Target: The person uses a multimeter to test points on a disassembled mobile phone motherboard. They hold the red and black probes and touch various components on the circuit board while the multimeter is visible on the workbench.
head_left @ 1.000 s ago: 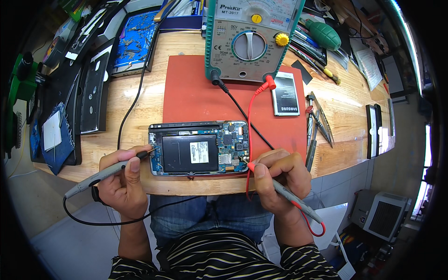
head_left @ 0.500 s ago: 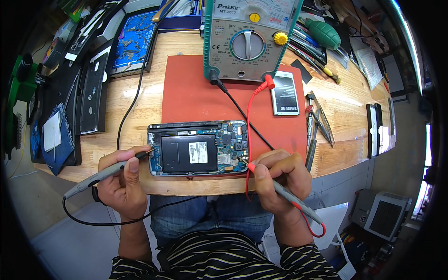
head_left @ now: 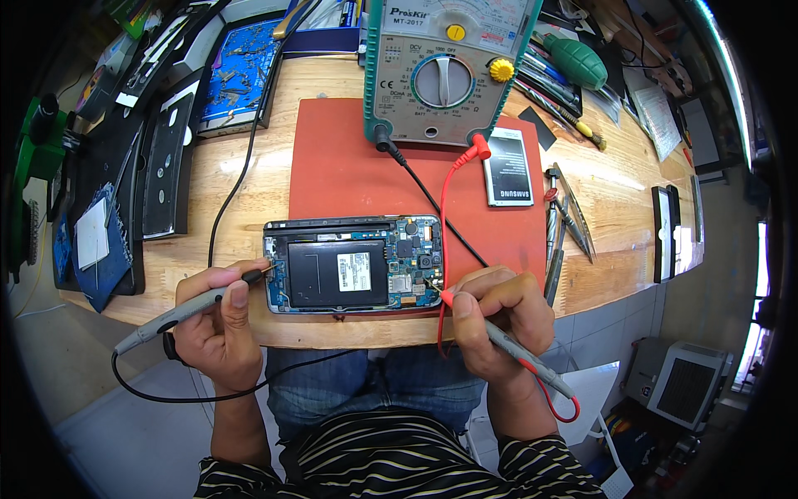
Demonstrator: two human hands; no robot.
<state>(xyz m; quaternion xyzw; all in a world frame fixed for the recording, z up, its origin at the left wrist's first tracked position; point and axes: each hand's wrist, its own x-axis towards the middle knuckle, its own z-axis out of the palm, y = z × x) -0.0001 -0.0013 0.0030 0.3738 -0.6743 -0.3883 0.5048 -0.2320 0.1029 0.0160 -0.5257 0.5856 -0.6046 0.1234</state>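
An opened phone [head_left: 324,274] lies flat across the front edge of a red-brown mat [head_left: 357,183], its circuit boards bare. My left hand [head_left: 220,320] is closed around the grey black-tipped test probe [head_left: 170,318], whose point is at the phone's left end. In my right hand [head_left: 503,320] is the grey red-tipped test probe [head_left: 528,359], with its point at the board near the phone's lower right corner. Whether either point touches metal is too small to tell. Behind the phone stands an analog multimeter [head_left: 445,79] in a green case, with a black and a red lead plugged in.
A phone battery [head_left: 509,170] lies on the mat's right side. Tweezers [head_left: 573,208] and other slim tools lie right of it. A green air blower [head_left: 575,62] sits among tools at the back right. A blue tray [head_left: 241,75] of small parts is at the back left.
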